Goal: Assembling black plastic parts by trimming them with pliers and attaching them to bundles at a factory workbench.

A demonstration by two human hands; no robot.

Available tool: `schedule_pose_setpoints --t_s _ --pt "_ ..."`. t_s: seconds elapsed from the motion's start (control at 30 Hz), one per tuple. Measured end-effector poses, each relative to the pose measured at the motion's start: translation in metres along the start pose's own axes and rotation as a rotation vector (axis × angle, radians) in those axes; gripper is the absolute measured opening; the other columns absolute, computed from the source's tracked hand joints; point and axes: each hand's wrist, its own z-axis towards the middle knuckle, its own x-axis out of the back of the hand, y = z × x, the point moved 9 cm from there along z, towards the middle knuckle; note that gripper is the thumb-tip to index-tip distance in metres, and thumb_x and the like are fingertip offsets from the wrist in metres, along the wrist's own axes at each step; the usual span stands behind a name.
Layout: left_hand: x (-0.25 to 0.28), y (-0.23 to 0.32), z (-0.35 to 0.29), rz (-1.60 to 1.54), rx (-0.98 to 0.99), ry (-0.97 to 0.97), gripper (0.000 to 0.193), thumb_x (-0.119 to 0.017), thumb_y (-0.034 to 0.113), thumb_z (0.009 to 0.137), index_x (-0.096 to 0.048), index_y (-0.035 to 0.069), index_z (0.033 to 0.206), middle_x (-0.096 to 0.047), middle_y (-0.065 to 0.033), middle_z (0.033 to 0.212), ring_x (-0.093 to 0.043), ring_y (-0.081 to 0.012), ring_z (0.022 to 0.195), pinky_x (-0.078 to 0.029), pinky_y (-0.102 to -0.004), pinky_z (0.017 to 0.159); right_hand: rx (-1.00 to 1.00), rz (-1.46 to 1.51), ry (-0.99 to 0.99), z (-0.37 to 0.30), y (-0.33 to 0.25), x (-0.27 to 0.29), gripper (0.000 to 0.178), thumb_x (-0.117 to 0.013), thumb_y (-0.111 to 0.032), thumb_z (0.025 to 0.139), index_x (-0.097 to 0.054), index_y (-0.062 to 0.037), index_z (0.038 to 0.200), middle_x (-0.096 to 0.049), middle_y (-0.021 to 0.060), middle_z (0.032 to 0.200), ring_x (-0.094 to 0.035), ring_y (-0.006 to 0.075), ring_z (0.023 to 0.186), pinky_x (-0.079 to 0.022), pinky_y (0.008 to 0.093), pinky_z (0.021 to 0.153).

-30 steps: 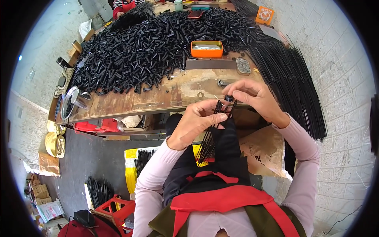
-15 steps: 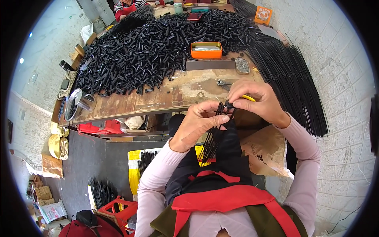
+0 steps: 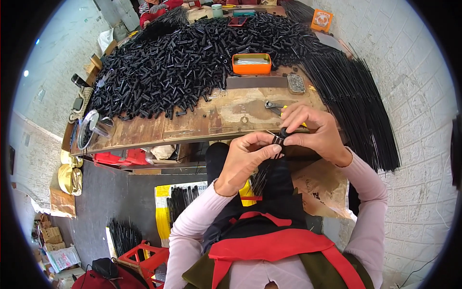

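Observation:
My left hand (image 3: 248, 156) is closed around a bundle of thin black rods (image 3: 260, 179) that look like umbrella ribs; their lower ends fan downward over my lap. Between the thumb and fingers of my right hand (image 3: 315, 131) is a small black plastic part (image 3: 283, 132), held against the upper end of the bundle. Both hands meet just in front of the table's near edge. Pliers (image 3: 274, 106) with yellow handles lie on the wood behind my right hand, which partly covers them.
A large heap of short black tubes (image 3: 168, 67) covers the table (image 3: 144, 131). An orange box (image 3: 251, 68) and a small clear box (image 3: 296, 83) stand beyond my hands. Long black rods (image 3: 358, 96) hang over the right edge. A red crate (image 3: 147, 257) stands lower left. Another person sits opposite.
Both hands have shifted slightly, and the bundle's top is turned, with fewer rods showing below. My right fingers have moved a little lower, showing more of the pliers.

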Motion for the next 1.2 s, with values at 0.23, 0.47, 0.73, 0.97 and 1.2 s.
schedule_pose_setpoints --t_s 0.23,0.47,0.73,0.97,1.2 --pt "-0.004 -0.009 0.009 -0.03 0.054 -0.108 0.012 -0.07 0.002 0.089 -0.066 -0.002 0.099 -0.068 -0.0077 0.091 -0.068 -0.0169 0.082 -0.06 -0.0393 0.083 -0.139 0.31 -0.097 0.001 0.026 -0.001 0.024 -0.084 0.002 0.069 -0.067 -0.0049 0.084 -0.071 0.0105 0.094 -0.063 0.0249 0.105 -0.043 0.0456 0.106" --pt "-0.009 -0.005 0.023 -0.237 0.107 -0.203 0.014 -0.073 0.004 0.087 -0.066 -0.002 0.097 -0.066 -0.0063 0.09 -0.064 -0.0139 0.08 -0.058 -0.0347 0.084 -0.001 0.582 -0.17 0.015 0.044 -0.004 0.021 -0.077 0.009 0.074 -0.068 -0.0011 0.089 -0.07 0.0143 0.104 -0.064 0.0268 0.109 -0.048 0.0408 0.101" --pt "-0.002 -0.036 0.013 -0.273 0.107 -0.173 0.007 -0.065 0.007 0.093 -0.062 0.003 0.098 -0.067 -0.0058 0.098 -0.068 -0.0178 0.091 -0.053 -0.044 0.095 -0.103 0.421 -0.08 -0.008 0.038 -0.008 0.019 -0.077 0.01 0.075 -0.068 0.0012 0.09 -0.07 0.0134 0.102 -0.065 0.0254 0.106 -0.05 0.0385 0.096" --pt "0.002 -0.042 0.007 -0.342 0.198 -0.241 0.007 -0.065 0.013 0.095 -0.062 0.007 0.094 -0.067 -0.0054 0.101 -0.068 -0.0199 0.094 -0.05 -0.0568 0.1 0.01 0.309 -0.007 -0.017 0.028 -0.018 0.016 -0.078 0.006 0.074 -0.072 0.0004 0.089 -0.073 0.0121 0.1 -0.067 0.026 0.106 -0.05 0.0413 0.101" --pt "0.007 0.01 -0.002 0.462 -0.245 0.131 0.018 -0.064 0.009 0.096 -0.063 -0.002 0.11 -0.068 -0.0086 0.095 -0.067 -0.0154 0.084 -0.053 -0.0287 0.075 -0.016 0.28 0.336 -0.022 0.031 -0.012 0.02 -0.079 0.006 0.073 -0.07 0.0014 0.09 -0.073 0.0152 0.097 -0.067 0.0286 0.101 -0.047 0.0475 0.103"
